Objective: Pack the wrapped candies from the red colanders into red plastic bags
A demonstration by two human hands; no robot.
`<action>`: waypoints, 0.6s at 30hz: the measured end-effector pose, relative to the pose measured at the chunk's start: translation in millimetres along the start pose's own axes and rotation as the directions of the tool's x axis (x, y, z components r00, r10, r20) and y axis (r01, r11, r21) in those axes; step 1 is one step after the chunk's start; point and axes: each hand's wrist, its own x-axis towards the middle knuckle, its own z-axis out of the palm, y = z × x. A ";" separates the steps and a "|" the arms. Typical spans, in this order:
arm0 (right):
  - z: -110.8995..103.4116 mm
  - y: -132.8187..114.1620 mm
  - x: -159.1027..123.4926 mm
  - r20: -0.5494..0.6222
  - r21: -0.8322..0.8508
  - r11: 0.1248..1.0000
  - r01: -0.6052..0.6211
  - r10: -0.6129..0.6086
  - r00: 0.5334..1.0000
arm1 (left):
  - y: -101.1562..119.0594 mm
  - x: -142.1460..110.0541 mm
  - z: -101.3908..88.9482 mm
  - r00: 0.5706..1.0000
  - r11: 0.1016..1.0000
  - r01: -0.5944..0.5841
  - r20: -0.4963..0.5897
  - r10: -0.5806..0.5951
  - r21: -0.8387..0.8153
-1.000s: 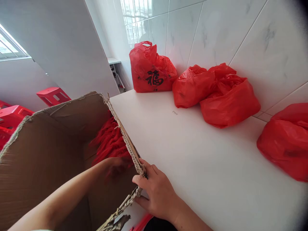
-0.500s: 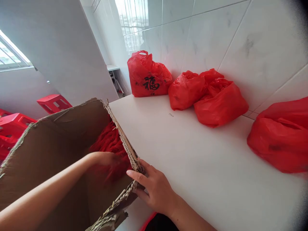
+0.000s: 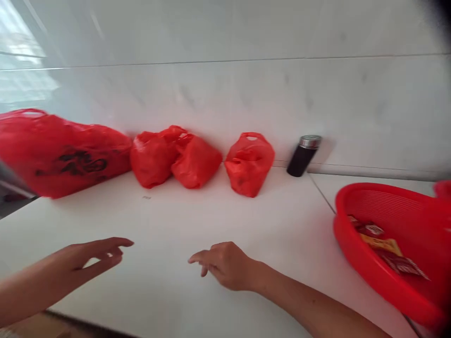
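My left hand [image 3: 95, 258] hovers over the left part of the white table [image 3: 169, 225], fingers stretched forward and holding nothing. To its right, my right hand [image 3: 225, 265] is above the table too, its fingers loosely bent and apart, nothing visible in them. Beyond the hands, along the wall, stand a large red plastic bag [image 3: 81, 155] with black lettering, two red bags [image 3: 197, 164] pressed together, and a smaller red bag [image 3: 250, 164] with its handle up. Neither hand touches any of these bags.
A black flask [image 3: 303, 155] with a silver lid stands by the tiled wall [image 3: 253, 94]. At right a red plastic basket [image 3: 366, 263] holds several small wrapped packets [image 3: 384, 244]. Brown cardboard [image 3: 38, 326] shows below the table's front edge at lower left.
My view has swung right. My left hand has come out of the cardboard box, and my right hand has let go of its rim. The flask and basket have come into view.
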 end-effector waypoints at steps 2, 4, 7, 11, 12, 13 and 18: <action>-23.3 9.1 -26.1 -0.136 0.059 0.991 -0.120 0.128 0.982 | 50.7 35.7 15.8 0.963 0.990 -0.128 0.247 0.109 0.059; -42.5 13.6 -46.2 -0.257 0.097 0.973 -0.209 0.228 0.939 | 108.1 70.0 31.5 0.942 0.973 -0.229 0.250 0.226 -0.015; -71.3 17.1 -59.2 -0.432 0.115 0.946 -0.305 0.324 0.842 | 191.8 111.8 71.7 0.975 0.907 -0.177 0.060 0.216 -0.382; -119.9 27.7 -39.8 -0.705 0.155 0.933 -0.325 0.335 0.625 | 270.8 146.0 155.0 0.973 0.841 -0.207 -0.197 0.123 -0.500; -133.3 33.2 -28.7 -0.756 0.168 0.934 -0.314 0.327 0.567 | 283.0 151.6 175.2 0.964 0.826 -0.221 -0.243 0.105 -0.519; -146.7 40.2 -15.5 -0.792 0.170 0.936 -0.310 0.317 0.521 | 292.2 156.4 192.9 0.955 0.810 -0.235 -0.281 0.090 -0.538; -204.7 96.0 59.0 -0.834 0.068 0.913 -0.402 0.274 0.480 | 301.1 172.5 237.1 0.938 0.778 -0.253 -0.342 0.052 -0.575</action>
